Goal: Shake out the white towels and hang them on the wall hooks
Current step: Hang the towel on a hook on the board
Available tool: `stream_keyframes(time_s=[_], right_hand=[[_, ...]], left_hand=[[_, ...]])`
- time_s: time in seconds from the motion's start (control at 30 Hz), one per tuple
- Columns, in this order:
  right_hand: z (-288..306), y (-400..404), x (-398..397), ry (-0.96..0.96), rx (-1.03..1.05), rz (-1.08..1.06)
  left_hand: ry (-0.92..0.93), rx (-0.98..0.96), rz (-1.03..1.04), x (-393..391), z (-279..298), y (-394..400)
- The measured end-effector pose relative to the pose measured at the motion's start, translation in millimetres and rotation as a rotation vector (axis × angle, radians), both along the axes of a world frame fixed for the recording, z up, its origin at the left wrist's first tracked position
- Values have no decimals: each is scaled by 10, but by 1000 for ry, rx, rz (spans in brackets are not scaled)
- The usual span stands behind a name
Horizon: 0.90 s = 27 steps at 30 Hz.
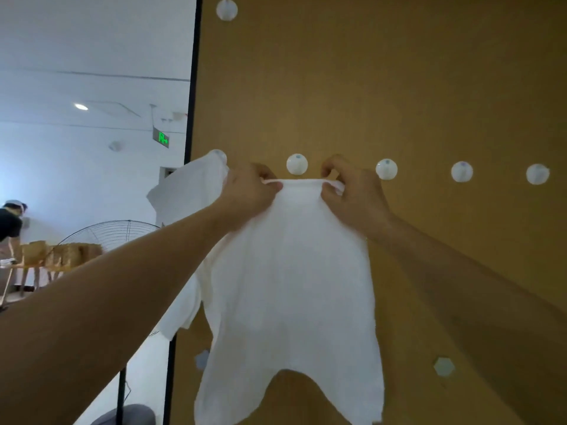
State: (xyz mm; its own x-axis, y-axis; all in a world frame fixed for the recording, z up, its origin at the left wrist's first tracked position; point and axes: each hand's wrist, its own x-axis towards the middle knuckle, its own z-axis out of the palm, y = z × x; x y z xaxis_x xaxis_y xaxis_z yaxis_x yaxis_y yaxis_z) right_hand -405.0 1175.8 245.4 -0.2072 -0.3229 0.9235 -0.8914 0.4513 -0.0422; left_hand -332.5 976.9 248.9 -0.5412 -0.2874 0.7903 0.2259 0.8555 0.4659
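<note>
A white towel [288, 283] hangs in front of the tan wall panel [399, 87], stretched by its top edge between both hands. My left hand [248, 194] pinches the edge on the left, and my right hand [352, 197] pinches it on the right. Just above the taut edge, between the hands, sits a round white hook [297, 164]. A second white towel [184, 191] hangs from the leftmost hook [218, 155], partly behind my left arm. Bare hooks follow to the right: one [386, 169], another [461, 171], a third [537, 173].
One more hook [227, 8] sits high on the panel. The panel's black edge [190, 118] runs down on the left. Beyond it stand a floor fan [113, 231] and a table with baskets [61, 253], where a person [10, 222] bends over.
</note>
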Motion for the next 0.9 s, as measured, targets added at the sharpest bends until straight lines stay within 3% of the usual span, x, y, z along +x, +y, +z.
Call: stream_keyframes(time_s=[0.13,0.3,0.43,0.57,0.73,0.9], right_hand=[[311,-104,-582,320,155,-144],[670,-393,-1153,241,184,-314],[664,-562,-1430,65,73,-165],[420,-657,-1539,-56,-132,15],[90,-943,-1439,-263,-183,162],[-177,-1002,-1241,-232,-195,79]], left_hand=[[217,-108,66,-474,342,-21],[265,-344,207,-1031,657,-180],[249,-411,275,-1348,661,-286],[363,-287,181,-1560,386,-273],[393,-61,-3,-1657,72,-141],[310,-3,-42,-1588,-259,-70]])
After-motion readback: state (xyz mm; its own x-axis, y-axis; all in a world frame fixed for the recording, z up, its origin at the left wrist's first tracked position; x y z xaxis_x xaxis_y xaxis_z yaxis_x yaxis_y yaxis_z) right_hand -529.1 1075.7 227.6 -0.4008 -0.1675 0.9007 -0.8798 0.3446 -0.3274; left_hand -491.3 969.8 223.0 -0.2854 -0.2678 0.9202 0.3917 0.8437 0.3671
